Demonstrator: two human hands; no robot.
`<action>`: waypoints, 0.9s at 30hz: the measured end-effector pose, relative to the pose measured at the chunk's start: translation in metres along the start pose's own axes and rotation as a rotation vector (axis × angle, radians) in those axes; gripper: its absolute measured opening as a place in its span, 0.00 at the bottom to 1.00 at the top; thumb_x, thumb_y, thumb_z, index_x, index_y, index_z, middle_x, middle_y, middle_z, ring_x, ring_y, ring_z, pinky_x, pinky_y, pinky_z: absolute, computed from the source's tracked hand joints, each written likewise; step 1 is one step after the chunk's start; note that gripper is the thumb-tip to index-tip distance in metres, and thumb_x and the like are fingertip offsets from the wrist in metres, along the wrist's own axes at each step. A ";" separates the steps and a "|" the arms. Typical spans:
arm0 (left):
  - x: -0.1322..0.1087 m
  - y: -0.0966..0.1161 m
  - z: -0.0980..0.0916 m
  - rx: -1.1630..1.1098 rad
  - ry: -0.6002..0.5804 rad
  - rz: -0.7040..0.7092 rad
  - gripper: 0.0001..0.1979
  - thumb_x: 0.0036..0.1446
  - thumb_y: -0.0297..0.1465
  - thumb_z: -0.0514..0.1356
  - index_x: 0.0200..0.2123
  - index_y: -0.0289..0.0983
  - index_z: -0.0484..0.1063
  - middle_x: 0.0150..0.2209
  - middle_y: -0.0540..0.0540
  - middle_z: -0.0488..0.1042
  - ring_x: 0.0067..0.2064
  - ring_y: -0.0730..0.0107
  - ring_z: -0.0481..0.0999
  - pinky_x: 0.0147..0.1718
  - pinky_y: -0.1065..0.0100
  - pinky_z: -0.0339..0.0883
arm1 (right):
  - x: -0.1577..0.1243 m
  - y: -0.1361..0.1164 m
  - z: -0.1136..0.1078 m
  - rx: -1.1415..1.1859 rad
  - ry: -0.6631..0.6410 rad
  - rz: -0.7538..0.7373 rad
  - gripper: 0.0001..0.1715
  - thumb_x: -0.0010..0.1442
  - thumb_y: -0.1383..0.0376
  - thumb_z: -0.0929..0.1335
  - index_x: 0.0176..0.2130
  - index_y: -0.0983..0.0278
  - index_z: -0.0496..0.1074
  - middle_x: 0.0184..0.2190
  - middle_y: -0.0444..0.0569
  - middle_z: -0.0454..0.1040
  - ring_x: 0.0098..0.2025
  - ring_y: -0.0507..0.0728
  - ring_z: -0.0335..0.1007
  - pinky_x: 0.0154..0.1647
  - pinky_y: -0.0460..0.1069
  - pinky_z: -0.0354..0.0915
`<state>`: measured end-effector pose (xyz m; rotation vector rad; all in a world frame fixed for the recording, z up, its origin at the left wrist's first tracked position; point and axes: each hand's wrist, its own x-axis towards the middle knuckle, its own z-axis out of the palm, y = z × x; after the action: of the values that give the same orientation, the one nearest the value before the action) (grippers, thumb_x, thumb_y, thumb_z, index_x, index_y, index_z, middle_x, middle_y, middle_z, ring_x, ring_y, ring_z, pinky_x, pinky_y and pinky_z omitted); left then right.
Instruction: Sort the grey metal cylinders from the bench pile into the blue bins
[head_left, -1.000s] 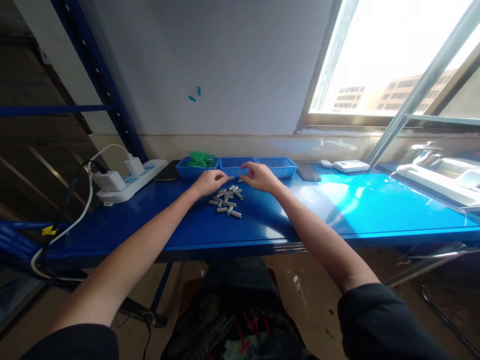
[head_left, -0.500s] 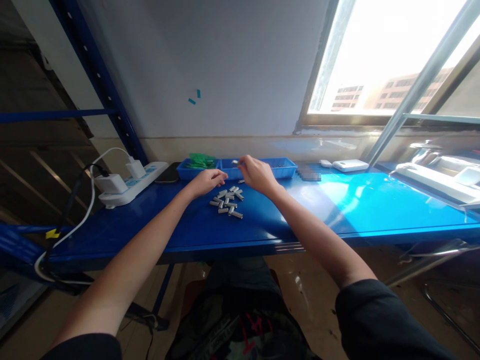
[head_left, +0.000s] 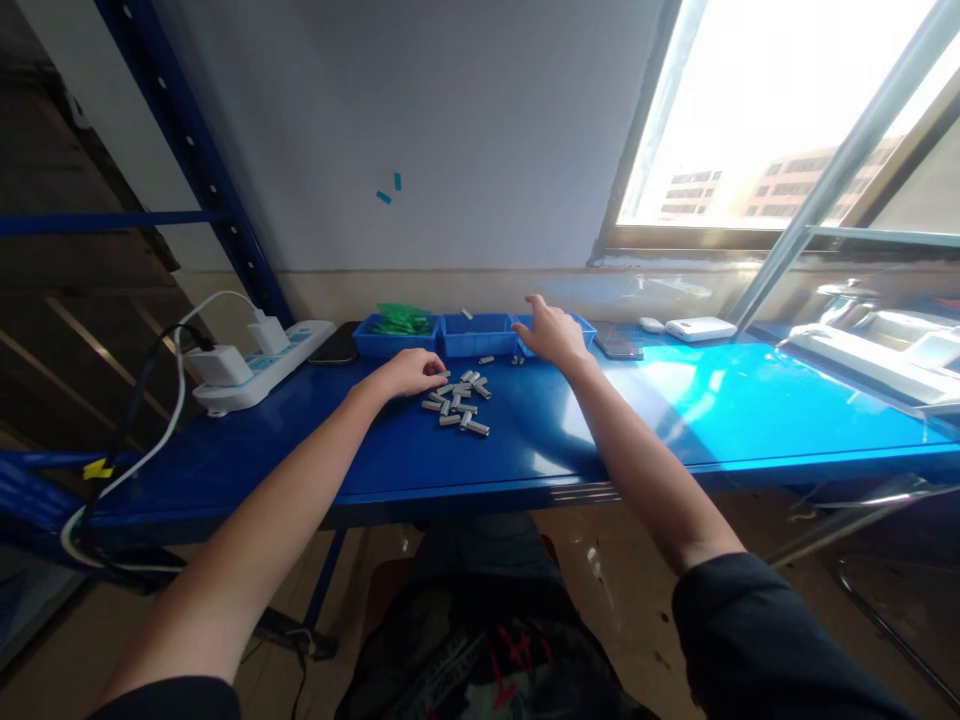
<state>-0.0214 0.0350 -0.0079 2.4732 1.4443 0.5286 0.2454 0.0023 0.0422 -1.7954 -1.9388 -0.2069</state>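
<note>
On the blue table a loose pile of small silver metal cylinders (head_left: 465,406) lies in front of three blue bins. My left hand (head_left: 411,374) is at the pile's left edge, thumb and fingertips pinched at one small cylinder (head_left: 448,374). My right hand (head_left: 553,332) hangs over the right blue bin (head_left: 583,328), fingers apart, and nothing shows in them. A single metal cylinder (head_left: 466,314) shows at the back of the middle blue bin (head_left: 477,349); whether it rests there or is in the air I cannot tell. Green plastic packaging (head_left: 403,319) fills the left bin (head_left: 375,346).
Left of the bins are a dark phone (head_left: 335,344) and a white power strip (head_left: 289,367) with plugs and cables. A few small metal parts (head_left: 517,360) sit before the right bin. Farther right are a flat grey device (head_left: 618,342) and a white box (head_left: 700,329).
My right hand has let go of a small metal cylinder over the middle bin and moved right over the right bin. My left hand has come down to the pile.
</note>
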 end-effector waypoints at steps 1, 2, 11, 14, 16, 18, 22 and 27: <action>0.000 0.001 0.001 0.010 0.017 -0.006 0.15 0.46 0.42 0.61 0.33 0.39 0.79 0.33 0.44 0.79 0.34 0.62 0.76 0.31 0.69 0.66 | -0.002 -0.001 0.001 0.029 0.039 -0.005 0.30 0.63 0.55 0.63 0.61 0.64 0.59 0.44 0.57 0.76 0.47 0.67 0.72 0.42 0.55 0.65; 0.000 0.002 0.002 0.009 0.037 -0.012 0.14 0.48 0.41 0.60 0.33 0.39 0.79 0.33 0.44 0.79 0.35 0.62 0.76 0.32 0.68 0.66 | -0.005 -0.003 0.003 0.065 0.062 -0.031 0.28 0.64 0.55 0.62 0.59 0.63 0.61 0.42 0.55 0.77 0.46 0.65 0.73 0.42 0.54 0.64; -0.003 0.019 0.002 -0.506 0.085 0.035 0.27 0.50 0.51 0.60 0.42 0.34 0.72 0.31 0.45 0.76 0.32 0.65 0.74 0.34 0.65 0.68 | -0.029 -0.042 0.029 0.120 -0.107 -0.526 0.17 0.63 0.59 0.65 0.51 0.62 0.70 0.45 0.51 0.75 0.45 0.57 0.71 0.40 0.47 0.61; -0.005 0.022 0.003 -0.637 0.064 0.046 0.31 0.44 0.53 0.64 0.44 0.35 0.66 0.28 0.49 0.73 0.30 0.69 0.73 0.32 0.66 0.67 | -0.032 -0.047 0.030 0.105 -0.067 -0.557 0.17 0.65 0.60 0.64 0.51 0.62 0.69 0.45 0.52 0.75 0.46 0.58 0.71 0.40 0.48 0.61; -0.005 0.024 0.003 -0.678 0.057 0.051 0.33 0.43 0.54 0.65 0.43 0.36 0.64 0.27 0.50 0.72 0.30 0.69 0.73 0.32 0.66 0.67 | -0.034 -0.049 0.027 0.089 -0.053 -0.581 0.16 0.66 0.60 0.62 0.50 0.62 0.69 0.44 0.52 0.75 0.45 0.58 0.71 0.39 0.48 0.62; -0.005 0.026 0.001 -0.697 0.074 0.047 0.32 0.45 0.55 0.63 0.43 0.37 0.63 0.28 0.48 0.73 0.31 0.68 0.74 0.33 0.66 0.67 | -0.034 -0.049 0.021 0.074 -0.021 -0.601 0.14 0.66 0.60 0.61 0.46 0.62 0.71 0.41 0.51 0.76 0.43 0.58 0.72 0.40 0.48 0.62; -0.008 0.024 -0.007 -0.573 0.085 0.000 0.29 0.54 0.56 0.54 0.44 0.36 0.65 0.33 0.43 0.76 0.33 0.66 0.75 0.33 0.66 0.67 | -0.030 -0.039 -0.001 0.200 0.326 -0.471 0.20 0.69 0.57 0.56 0.48 0.64 0.70 0.35 0.51 0.74 0.39 0.55 0.71 0.42 0.49 0.64; -0.013 0.020 -0.015 -0.082 -0.213 -0.048 0.24 0.50 0.52 0.58 0.42 0.40 0.74 0.38 0.44 0.78 0.37 0.61 0.76 0.32 0.68 0.65 | -0.012 -0.016 -0.028 0.300 0.748 -0.184 0.29 0.71 0.57 0.46 0.59 0.65 0.60 0.40 0.54 0.72 0.41 0.56 0.73 0.41 0.53 0.66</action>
<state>-0.0180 0.0139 0.0102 2.3436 1.3659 0.2980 0.2373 -0.0223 0.0640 -1.1162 -1.4813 -0.5320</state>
